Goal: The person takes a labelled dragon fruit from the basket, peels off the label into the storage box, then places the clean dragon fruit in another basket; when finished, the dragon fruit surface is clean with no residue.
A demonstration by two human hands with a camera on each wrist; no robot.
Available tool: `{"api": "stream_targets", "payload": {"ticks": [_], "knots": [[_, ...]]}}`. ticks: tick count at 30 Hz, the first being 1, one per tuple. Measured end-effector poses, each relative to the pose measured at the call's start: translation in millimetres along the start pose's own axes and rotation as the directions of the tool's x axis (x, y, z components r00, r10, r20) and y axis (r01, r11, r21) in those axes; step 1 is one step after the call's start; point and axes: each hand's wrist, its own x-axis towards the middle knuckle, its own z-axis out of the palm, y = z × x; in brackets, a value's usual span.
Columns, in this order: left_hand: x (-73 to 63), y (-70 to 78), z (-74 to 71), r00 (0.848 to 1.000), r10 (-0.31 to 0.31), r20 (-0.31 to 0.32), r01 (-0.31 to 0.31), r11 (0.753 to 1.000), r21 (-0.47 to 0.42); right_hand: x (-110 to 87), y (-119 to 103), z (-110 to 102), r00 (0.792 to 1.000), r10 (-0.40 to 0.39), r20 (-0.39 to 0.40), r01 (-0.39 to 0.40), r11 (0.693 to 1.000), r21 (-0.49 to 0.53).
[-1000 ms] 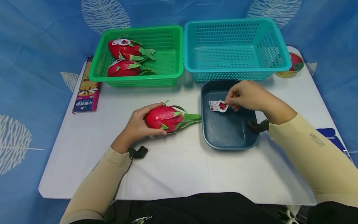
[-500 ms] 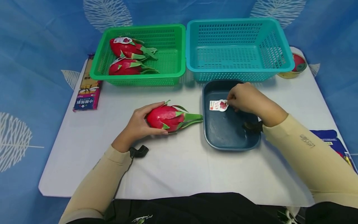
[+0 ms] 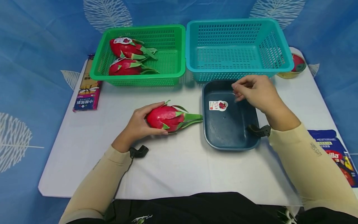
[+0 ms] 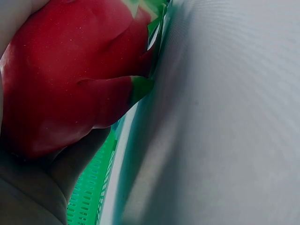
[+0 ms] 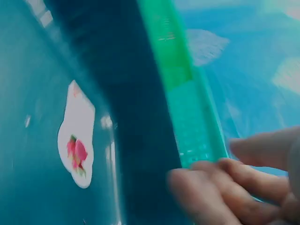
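Observation:
My left hand (image 3: 139, 124) grips the blunt end of a red dragon fruit (image 3: 167, 118), thumb on the near side and fingers on the far side. The fruit lies on its side on the white table, its green leafy tip pointing right, close to the dark blue tub (image 3: 223, 133). On the tub's floor lies a small white label (image 3: 218, 105) with a dragon fruit picture; the right wrist view shows the label (image 5: 77, 140) too. My right hand (image 3: 255, 91) hovers over the tub's far right corner, fingers loosely bent, with nothing visible between them.
A green basket (image 3: 137, 82) at the back left holds two dragon fruits (image 3: 126, 67) bearing labels. Beside it stands a turquoise basket (image 3: 240, 70). A snack packet (image 3: 86, 93) lies far left, a blue pouch (image 3: 332, 149) far right, a round tin (image 3: 296, 67) behind.
My right hand has let go of the label and moved away from it, to the right and back. The label stays on the tub's floor. My left hand keeps its grip on the dragon fruit.

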Motion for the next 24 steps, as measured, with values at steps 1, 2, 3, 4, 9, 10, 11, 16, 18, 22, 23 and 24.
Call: {"api": "stream_targets", "payload": {"ticks": [1, 2, 3, 4, 9, 10, 11, 16, 18, 22, 23, 24], "knots": [[0.2, 0.5, -0.1, 1.000, 0.000, -0.001, 0.000, 1.000, 0.000, -1.1, 3.1, -2.2, 0.998, 0.029, -0.048, -0.022, 0.988, 0.154], [0.4, 0.7, -0.1, 1.000, -0.001, -0.002, 0.001, 1.000, 0.000, -1.8, 6.7, -4.4, 0.994, 0.066, -0.091, -0.035, 0.952, 0.304], [0.5, 0.7, -0.1, 1.000, 0.000, -0.003, 0.000, 1.000, -0.001, -2.2, 10.9, -6.8, 0.986, 0.104, -0.129, -0.037, 0.896, 0.442], [0.7, 1.0, 0.0, 1.000, 0.000, -0.002, 0.000, 1.000, -0.003, -2.6, 15.3, -9.6, 0.976, 0.149, -0.156, -0.037, 0.828, 0.560], [0.4, 0.7, -0.2, 1.000, 0.004, 0.000, -0.004, 1.000, -0.011, -1.2, 41.1, -22.7, 0.935, 0.330, -0.128, -0.028, 0.427, 0.904], [0.2, 1.0, -0.3, 1.000, 0.004, 0.000, -0.004, 1.000, -0.012, -0.1, 45.9, -24.6, 0.930, 0.354, -0.102, -0.029, 0.347, 0.937], [0.0, 0.9, -0.5, 1.000, 0.003, 0.000, -0.003, 1.000, -0.011, 1.3, 50.4, -26.1, 0.924, 0.373, -0.079, -0.027, 0.270, 0.963], [0.2, 1.1, -0.7, 1.000, 0.005, 0.002, -0.005, 1.000, -0.015, 9.8, 65.1, -30.2, 0.902, 0.432, 0.007, 0.016, -0.050, 0.999], [0.1, 0.6, -0.6, 1.000, 0.005, 0.000, -0.005, 1.000, -0.022, 13.7, 68.0, -30.4, 0.901, 0.433, 0.028, 0.034, -0.135, 0.990], [-0.1, 0.7, -0.2, 1.000, -0.006, -0.005, 0.006, 0.999, -0.036, 20.9, 69.8, -29.9, 0.893, 0.446, 0.055, 0.069, -0.256, 0.964], [0.0, 0.8, 0.0, 1.000, -0.011, -0.006, 0.011, 0.999, -0.034, 22.5, 69.7, -29.8, 0.890, 0.452, 0.059, 0.079, -0.280, 0.957], [0.0, 0.7, 0.1, 1.000, -0.013, -0.007, 0.013, 0.999, -0.032, 24.1, 69.2, -29.6, 0.887, 0.458, 0.060, 0.089, -0.297, 0.951]]}}
